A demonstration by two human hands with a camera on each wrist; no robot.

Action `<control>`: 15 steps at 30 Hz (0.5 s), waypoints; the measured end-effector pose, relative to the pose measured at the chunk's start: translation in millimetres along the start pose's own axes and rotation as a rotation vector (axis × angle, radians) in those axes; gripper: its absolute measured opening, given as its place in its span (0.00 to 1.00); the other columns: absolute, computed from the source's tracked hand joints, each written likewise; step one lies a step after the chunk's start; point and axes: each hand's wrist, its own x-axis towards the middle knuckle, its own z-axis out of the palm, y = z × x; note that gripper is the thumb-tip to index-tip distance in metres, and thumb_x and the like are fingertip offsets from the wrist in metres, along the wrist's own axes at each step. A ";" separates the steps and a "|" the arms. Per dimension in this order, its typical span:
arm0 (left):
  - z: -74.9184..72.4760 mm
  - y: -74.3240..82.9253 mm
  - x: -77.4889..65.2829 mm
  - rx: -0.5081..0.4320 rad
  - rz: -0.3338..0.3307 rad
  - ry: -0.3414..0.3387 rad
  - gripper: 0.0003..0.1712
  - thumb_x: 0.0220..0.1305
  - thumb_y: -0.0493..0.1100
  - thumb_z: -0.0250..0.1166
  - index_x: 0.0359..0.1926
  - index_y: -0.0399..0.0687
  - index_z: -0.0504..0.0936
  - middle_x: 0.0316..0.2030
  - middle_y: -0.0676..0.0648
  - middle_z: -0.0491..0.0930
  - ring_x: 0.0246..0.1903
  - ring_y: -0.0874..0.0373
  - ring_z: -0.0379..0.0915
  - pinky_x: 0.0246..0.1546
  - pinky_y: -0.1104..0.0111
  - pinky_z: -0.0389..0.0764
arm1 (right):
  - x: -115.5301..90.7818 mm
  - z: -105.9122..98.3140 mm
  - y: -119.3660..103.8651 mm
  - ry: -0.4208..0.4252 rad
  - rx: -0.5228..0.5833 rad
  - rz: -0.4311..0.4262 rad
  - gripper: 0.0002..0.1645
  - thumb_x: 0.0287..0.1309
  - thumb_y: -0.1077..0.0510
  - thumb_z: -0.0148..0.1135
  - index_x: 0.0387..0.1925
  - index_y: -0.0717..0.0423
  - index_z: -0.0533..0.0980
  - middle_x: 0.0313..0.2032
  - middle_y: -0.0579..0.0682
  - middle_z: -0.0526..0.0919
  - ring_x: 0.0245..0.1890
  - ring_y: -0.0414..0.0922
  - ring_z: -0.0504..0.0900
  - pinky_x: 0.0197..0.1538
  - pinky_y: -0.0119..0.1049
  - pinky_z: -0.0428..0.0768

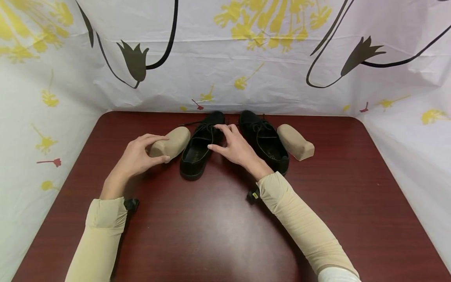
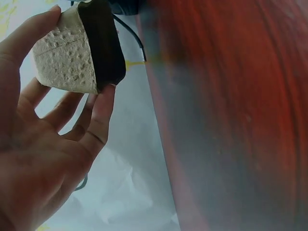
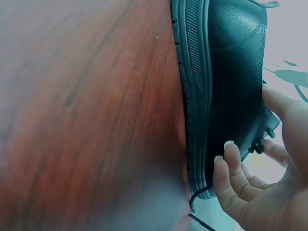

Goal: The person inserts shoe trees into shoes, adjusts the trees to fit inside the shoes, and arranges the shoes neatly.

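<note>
My left hand (image 1: 135,156) grips the heel end of a beige moulded shoe insert (image 1: 175,141), which lies left of the shoes. Up close in the left wrist view, thumb and fingers hold opposite sides of the insert's bumpy end (image 2: 65,62). Just right of it stands a black lace-up shoe (image 1: 192,169), toe toward the back. My right hand (image 1: 235,145) holds that shoe by its inner side. The right wrist view has the thumb at the collar edge and curled fingers against the black leather side (image 3: 238,72). Within the shoe, the insole shows.
The matching black shoe (image 1: 247,118) stands to the right, also laced and toe toward the back. Beside it lies a second beige insert (image 1: 294,141). The dark red table (image 1: 211,223) ends at a white patterned sheet (image 1: 197,74) behind.
</note>
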 end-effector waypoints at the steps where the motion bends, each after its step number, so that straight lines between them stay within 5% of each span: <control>1: -0.1 0.8 -0.2 0.002 0.000 0.008 0.33 0.52 0.54 0.78 0.60 0.59 0.82 0.54 0.49 0.78 0.46 0.53 0.71 0.46 0.55 0.70 | 0.5 -0.3 0.0 -0.002 -0.002 0.001 0.44 0.62 0.35 0.63 0.73 0.43 0.60 0.55 0.56 0.67 0.34 0.45 0.73 0.42 0.42 0.75; 15: 2.9 5.6 -2.8 -0.081 0.010 0.088 0.33 0.48 0.50 0.81 0.58 0.59 0.83 0.54 0.54 0.77 0.37 0.59 0.64 0.38 0.64 0.65 | 2.9 -5.7 2.6 -0.031 -0.017 -0.005 0.41 0.62 0.34 0.62 0.72 0.40 0.62 0.58 0.55 0.67 0.35 0.41 0.77 0.46 0.41 0.77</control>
